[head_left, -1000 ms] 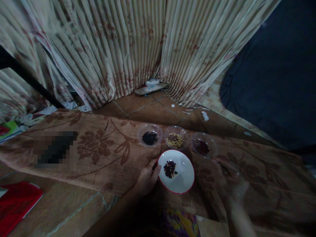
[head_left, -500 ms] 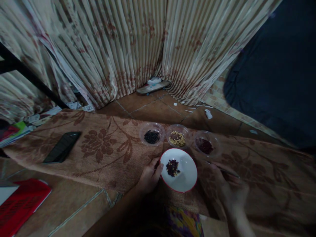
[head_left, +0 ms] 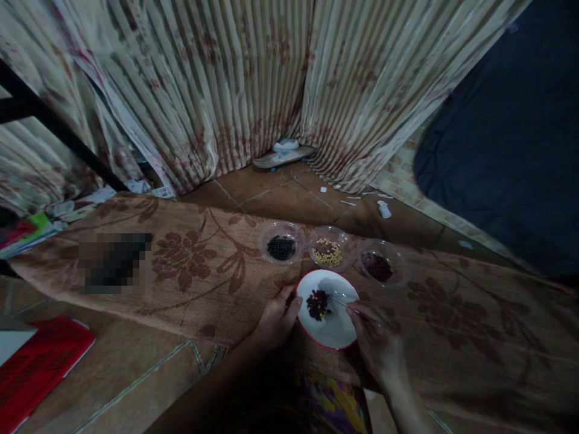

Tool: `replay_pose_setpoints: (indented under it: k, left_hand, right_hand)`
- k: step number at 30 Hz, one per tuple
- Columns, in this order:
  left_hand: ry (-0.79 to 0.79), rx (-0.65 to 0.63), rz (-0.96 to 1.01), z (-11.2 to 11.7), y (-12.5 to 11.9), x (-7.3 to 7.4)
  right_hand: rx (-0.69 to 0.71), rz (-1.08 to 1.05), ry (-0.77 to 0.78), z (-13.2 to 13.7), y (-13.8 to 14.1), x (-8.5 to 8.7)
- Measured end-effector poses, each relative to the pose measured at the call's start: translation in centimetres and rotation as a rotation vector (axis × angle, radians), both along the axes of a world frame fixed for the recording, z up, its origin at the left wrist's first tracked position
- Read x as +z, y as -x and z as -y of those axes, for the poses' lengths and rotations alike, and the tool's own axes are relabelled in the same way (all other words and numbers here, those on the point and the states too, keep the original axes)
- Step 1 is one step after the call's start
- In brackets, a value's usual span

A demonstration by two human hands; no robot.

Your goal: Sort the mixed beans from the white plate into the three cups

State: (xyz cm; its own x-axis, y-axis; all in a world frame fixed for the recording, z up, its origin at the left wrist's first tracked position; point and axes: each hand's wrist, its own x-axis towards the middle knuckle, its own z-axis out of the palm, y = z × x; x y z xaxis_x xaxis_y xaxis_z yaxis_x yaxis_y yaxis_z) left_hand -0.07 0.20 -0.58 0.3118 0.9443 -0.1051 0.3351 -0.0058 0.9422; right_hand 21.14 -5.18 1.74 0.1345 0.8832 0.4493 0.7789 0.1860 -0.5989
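Observation:
A white plate with a red rim [head_left: 337, 328] lies on a brown flowered cloth [head_left: 190, 265] and holds a small heap of mixed beans [head_left: 318, 304]. My left hand [head_left: 275, 319] grips the plate's left edge. My right hand [head_left: 375, 340] is closed on thin metal tweezers [head_left: 346, 303], whose tips reach over the plate toward the heap. Behind the plate stand three clear cups in a row: one with black beans [head_left: 281, 247], one with yellow beans [head_left: 328, 252], one with dark red beans [head_left: 379, 266].
A dark flat object [head_left: 113, 262], blurred out, lies on the cloth at the left. A red book [head_left: 38, 361] lies on the tiled floor. Striped curtains [head_left: 217, 90] hang behind, with a sandal [head_left: 283, 154] at their foot. A dark cloth mass [head_left: 506, 132] fills the right.
My right hand has moved left from the cloth to the plate, bringing the tweezers over the bean heap. My left hand has stayed on the plate's edge.

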Motion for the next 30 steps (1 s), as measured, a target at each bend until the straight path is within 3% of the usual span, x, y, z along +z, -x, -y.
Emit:
replay_pose_setpoints:
  k: [23, 30]
  left_hand:
    - [-0.018, -0.003, 0.020, 0.02, -0.03, -0.23]
    - [-0.024, 0.005, 0.014, 0.03, -0.04, -0.08]
  right_hand:
    - [0.030, 0.109, -0.036, -0.17, 0.25, -0.13]
    - [-0.045, -0.026, 0.007, 0.02, -0.45, -0.39]
